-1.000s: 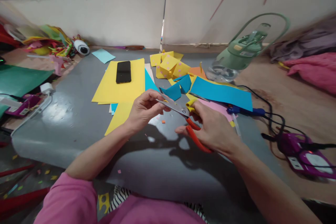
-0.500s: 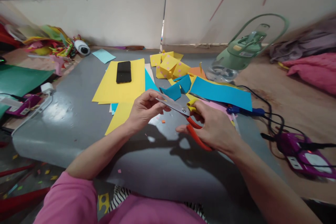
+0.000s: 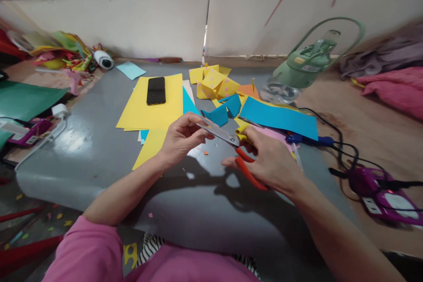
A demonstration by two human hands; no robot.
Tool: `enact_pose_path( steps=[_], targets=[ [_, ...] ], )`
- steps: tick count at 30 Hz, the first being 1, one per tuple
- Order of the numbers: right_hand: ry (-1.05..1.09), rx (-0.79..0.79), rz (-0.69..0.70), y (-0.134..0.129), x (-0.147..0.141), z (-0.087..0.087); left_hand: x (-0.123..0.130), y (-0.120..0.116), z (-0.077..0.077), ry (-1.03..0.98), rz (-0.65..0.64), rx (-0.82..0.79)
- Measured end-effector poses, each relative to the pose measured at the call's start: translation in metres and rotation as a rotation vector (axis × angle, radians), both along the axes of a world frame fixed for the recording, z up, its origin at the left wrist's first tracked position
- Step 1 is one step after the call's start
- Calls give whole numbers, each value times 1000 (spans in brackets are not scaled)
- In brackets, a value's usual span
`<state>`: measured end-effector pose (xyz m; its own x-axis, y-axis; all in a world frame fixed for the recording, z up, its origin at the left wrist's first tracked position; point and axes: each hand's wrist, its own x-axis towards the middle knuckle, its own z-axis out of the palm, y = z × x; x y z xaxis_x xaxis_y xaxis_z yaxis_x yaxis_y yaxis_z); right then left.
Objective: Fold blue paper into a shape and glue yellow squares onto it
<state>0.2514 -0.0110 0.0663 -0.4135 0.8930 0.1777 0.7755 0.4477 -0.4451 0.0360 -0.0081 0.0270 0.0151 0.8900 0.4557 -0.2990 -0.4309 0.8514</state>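
- Metal scissors with orange-red plastic handles [image 3: 219, 133] are held above the middle of the table, their blades pointing towards the left hand
- The right hand [image 3: 271, 158] is clamped on the scissors at the handles, its thumb reaching out beside the lower loop
- A small curled yellow piece [image 3: 243, 130] sits at the right hand's fingers, next to the scissors' pivot
- The left hand [image 3: 180, 139] is at the blade tips, thumb and forefinger curled close; I cannot tell whether they pinch the metal or something small
- Just beyond the blades are a folded bright-blue paper piece [image 3: 220, 115] and, to its right, a long flat blue paper strip [image 3: 279, 116]
- Yellow folded paper with pink dots [image 3: 214, 83] lies behind them
- To the left, a black rectangular phone [image 3: 156, 90] rests on large flat yellow paper sheets [image 3: 172, 105]
- At the far right is a clear bottle with a green top and looped handle [image 3: 302, 68]
- Under all this spreads a smooth grey tabletop [image 3: 95, 141]
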Motion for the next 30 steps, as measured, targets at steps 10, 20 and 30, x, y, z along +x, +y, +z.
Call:
enact_pose_path(
  steps=[10,20,30],
  targets=[
    [-9,-26,-4,1,0,1,1,1,0,-23,-17,-14],
    [-62,-38,25,3,1,-4,2,-4,6,62,-5,-29],
    [-26,-86,41,0,-1,-3,2,-3,4,64,25,4]
  ],
)
